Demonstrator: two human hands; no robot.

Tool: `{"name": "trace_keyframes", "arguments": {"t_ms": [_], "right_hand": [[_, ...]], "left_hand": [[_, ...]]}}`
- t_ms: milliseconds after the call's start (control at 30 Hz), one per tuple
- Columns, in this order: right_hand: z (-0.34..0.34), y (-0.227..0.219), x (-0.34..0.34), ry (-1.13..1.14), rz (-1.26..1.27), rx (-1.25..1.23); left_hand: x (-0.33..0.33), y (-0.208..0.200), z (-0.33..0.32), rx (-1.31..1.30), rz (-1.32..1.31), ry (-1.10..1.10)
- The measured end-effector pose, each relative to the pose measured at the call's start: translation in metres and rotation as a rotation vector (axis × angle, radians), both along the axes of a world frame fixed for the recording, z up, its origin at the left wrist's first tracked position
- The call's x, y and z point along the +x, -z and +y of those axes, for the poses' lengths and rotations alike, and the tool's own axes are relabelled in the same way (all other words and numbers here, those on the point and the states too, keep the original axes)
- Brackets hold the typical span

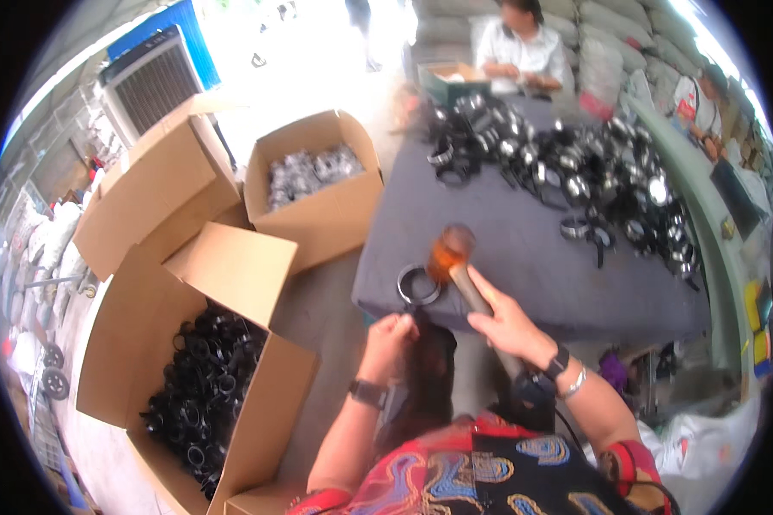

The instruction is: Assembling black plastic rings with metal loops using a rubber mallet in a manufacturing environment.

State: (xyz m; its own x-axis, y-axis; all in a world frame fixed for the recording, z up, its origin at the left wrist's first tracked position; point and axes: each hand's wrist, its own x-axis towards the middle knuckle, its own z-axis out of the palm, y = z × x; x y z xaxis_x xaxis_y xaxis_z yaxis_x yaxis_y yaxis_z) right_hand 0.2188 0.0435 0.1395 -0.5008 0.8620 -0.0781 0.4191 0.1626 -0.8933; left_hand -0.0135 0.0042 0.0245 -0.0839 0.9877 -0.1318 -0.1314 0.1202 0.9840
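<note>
A round, silvery ring with a dark outer edge [400,285] rests at the near left edge of the grey-covered table [498,266]. My left hand [388,343] is closed at the ring's near side, pinching a dark piece that sticks out from it. In my right hand [513,326] is a mallet [471,290], gripped by its pale handle. Its orange-brown head [450,251], blurred, is just above the table beside the ring's right side. I cannot make out whether the head touches the ring.
Black and silver rings [567,163] lie heaped across the table's far and right parts. On my left, an open carton [266,412] contains many black rings; another carton [318,232] holds silvery pieces. A co-worker [524,51] sits beyond the table, near a green box [451,86].
</note>
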Motion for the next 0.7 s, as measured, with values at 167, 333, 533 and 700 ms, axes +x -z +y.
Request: {"name": "trace_keyframes", "arguments": {"t_ms": [167,333,533,700], "right_hand": [[-0.005,0.011,0.004,-0.057,-0.112,0.131],[-0.015,0.016,0.005,-0.029,-0.057,0.139],[-0.011,0.025,0.004,0.003,-0.017,0.140],[-0.011,0.016,0.001,-0.003,-0.057,0.176]], "left_hand": [[0.006,0.026,-0.003,-0.043,-0.166,-0.002],[0.010,0.017,-0.012,-0.036,-0.193,-0.005],[0.011,0.009,-0.007,-0.064,-0.166,-0.031],[0.009,0.014,-0.004,-0.085,-0.188,-0.036]]}}
